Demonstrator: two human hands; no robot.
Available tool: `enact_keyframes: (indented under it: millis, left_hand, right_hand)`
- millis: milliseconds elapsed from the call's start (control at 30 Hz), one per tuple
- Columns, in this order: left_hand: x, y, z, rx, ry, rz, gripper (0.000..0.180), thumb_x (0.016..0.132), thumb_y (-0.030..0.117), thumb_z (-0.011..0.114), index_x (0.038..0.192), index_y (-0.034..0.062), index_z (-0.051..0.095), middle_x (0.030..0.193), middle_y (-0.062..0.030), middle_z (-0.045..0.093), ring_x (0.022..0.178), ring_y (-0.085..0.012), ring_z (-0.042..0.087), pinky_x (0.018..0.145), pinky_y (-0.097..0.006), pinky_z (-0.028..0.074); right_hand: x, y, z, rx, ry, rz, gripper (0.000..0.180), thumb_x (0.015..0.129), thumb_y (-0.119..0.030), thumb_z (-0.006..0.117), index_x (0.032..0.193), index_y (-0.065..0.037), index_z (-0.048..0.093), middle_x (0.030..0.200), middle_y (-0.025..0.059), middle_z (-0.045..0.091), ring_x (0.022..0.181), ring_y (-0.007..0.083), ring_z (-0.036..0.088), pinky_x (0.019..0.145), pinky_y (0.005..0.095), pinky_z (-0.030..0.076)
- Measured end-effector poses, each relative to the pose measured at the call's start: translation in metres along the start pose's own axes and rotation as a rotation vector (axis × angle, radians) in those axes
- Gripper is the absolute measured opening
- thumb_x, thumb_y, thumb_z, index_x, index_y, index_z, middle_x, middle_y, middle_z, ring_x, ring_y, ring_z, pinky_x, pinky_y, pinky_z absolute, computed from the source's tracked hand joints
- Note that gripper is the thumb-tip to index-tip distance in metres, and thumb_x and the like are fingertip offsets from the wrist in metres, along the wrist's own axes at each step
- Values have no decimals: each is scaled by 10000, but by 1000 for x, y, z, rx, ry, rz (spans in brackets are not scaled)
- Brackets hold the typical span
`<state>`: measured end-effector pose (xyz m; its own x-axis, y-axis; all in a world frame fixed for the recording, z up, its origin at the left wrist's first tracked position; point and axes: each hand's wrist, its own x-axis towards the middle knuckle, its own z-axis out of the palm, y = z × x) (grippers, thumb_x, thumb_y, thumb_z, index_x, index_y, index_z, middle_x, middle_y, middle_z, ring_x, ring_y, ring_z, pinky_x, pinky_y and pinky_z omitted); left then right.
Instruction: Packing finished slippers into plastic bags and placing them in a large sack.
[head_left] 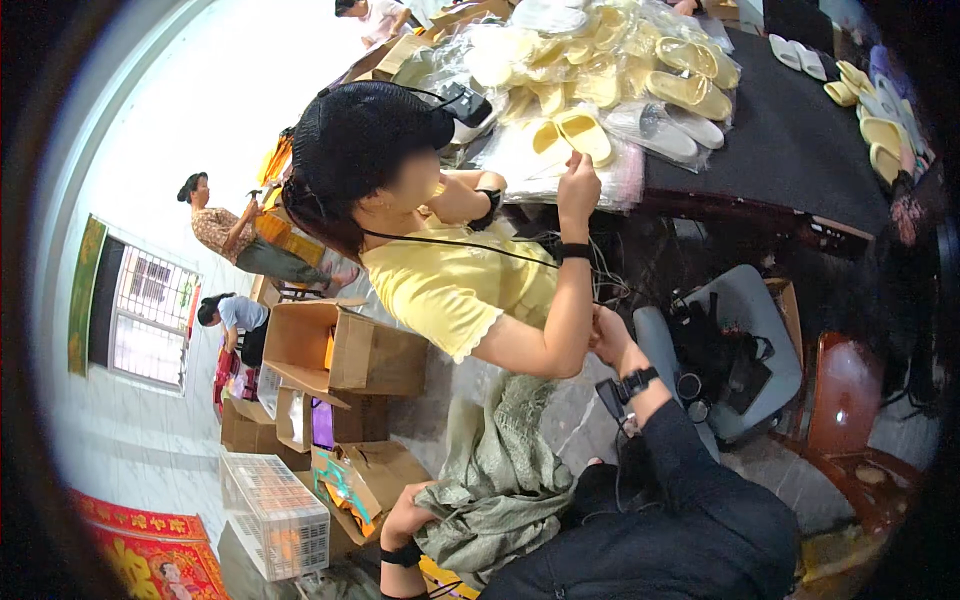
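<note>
My right hand [612, 338], with a black band and small device at the wrist, is up beside a co-worker's elbow. Its fingers are curled together; what they hold is hidden, and thin pale cables [607, 272] hang just above. Lower left, my left hand [405, 512] has its fingers bent over the edge of crinkled grey-green cloth [500, 465]. A co-worker in a yellow shirt [440, 300] and black cap leans over the table, one hand [579, 190] raised by a pale yellow slipper [585, 138].
A dark table [790, 130] carries bagged yellow and white slippers [690, 92]. Grey chair [745, 360] and wooden chair [845, 400] stand right. Cardboard boxes [375, 355] and a white plastic crate [275, 512] fill the left. Other people [225, 230] work farther back.
</note>
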<state>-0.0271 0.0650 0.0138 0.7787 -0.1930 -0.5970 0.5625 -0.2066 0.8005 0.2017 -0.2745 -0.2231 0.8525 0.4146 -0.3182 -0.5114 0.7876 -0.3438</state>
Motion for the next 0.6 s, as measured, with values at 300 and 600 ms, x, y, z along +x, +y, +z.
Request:
enact_keyframes:
  millis: [300, 600]
  left_hand:
    - [22, -4, 13, 22, -18, 43, 316, 686, -30, 601, 1001, -42, 599, 898, -26, 635, 808, -95, 559, 746, -250, 454]
    - [33, 23, 25, 329, -189, 254, 502, 688, -16, 624, 1174, -10, 498, 1150, -103, 541, 1045, -154, 506, 875, -282, 410]
  right_hand:
    - [-62, -74, 39, -102, 227, -336, 281, 924, -269, 400, 731, -89, 495, 493, -20, 380, 388, 74, 314, 374, 226, 245]
    - [-120, -55, 162, -362, 160, -909, 326, 937, -340, 369, 1030, -56, 498, 705, -21, 464, 558, 60, 385, 494, 197, 344]
